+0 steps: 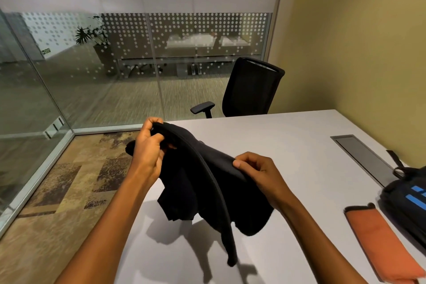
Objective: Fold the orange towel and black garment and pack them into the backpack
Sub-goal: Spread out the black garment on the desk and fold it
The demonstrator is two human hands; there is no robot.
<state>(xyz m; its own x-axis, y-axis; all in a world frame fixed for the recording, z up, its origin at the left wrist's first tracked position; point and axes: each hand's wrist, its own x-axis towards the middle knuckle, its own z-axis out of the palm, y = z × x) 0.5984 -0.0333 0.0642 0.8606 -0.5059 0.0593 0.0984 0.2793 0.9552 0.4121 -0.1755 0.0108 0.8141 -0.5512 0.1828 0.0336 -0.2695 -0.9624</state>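
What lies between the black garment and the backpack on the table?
In the head view, the folded orange towel lies between black garment and backpack.

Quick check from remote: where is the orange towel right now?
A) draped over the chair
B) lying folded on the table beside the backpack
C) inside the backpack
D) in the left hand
B: the orange towel lies folded flat on the table, next to the backpack, and neither hand touches it.

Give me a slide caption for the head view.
Both hands lift the black garment above the table.
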